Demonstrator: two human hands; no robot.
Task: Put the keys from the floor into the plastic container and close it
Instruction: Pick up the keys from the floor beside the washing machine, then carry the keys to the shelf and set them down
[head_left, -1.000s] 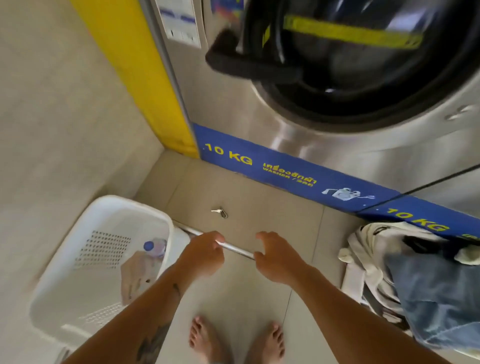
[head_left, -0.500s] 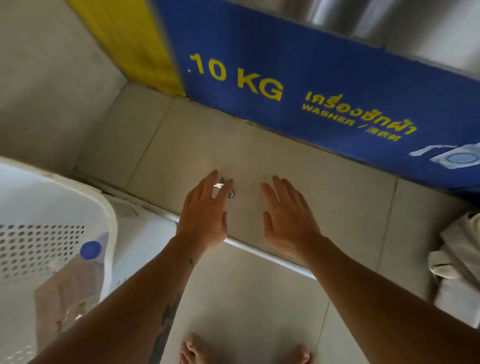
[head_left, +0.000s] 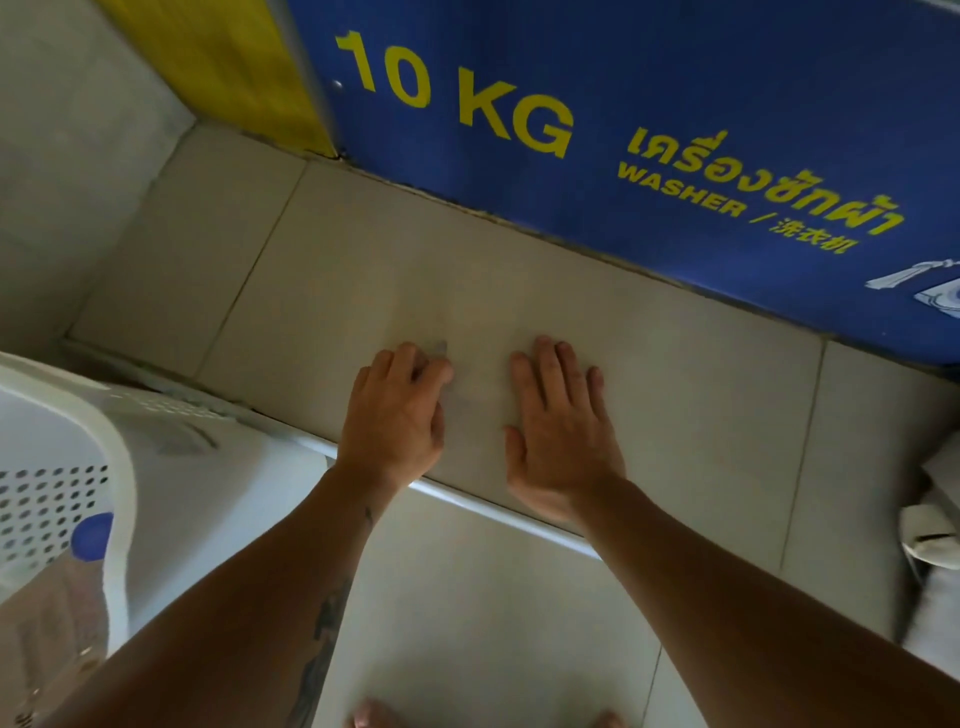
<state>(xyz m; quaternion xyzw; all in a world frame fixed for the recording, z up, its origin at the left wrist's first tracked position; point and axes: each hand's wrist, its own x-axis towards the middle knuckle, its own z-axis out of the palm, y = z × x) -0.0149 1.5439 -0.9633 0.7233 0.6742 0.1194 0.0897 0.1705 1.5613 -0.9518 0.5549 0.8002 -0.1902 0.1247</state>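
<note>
The keys (head_left: 440, 346) are a small silvery piece on the beige floor tile in front of the washer, mostly hidden under my fingertips. My left hand (head_left: 397, 415) reaches down onto them with its fingers curled around them, and only a metal tip pokes out. My right hand (head_left: 561, 431) hovers flat beside it, fingers apart and holding nothing. A clear plastic container with a blue cap (head_left: 89, 536) lies inside the white laundry basket (head_left: 122, 467) at the lower left.
The washer's blue "10 KG" base panel (head_left: 623, 104) runs along the back, with a yellow panel (head_left: 234, 62) and a grey wall to its left. A metal strip (head_left: 467, 501) crosses the floor under my wrists. White laundry (head_left: 935, 519) lies at the right edge. My bare toes (head_left: 371, 717) show below.
The view has dropped closer to the floor. My left hand went from spread over the keys to curled onto them. My right hand stayed open beside it.
</note>
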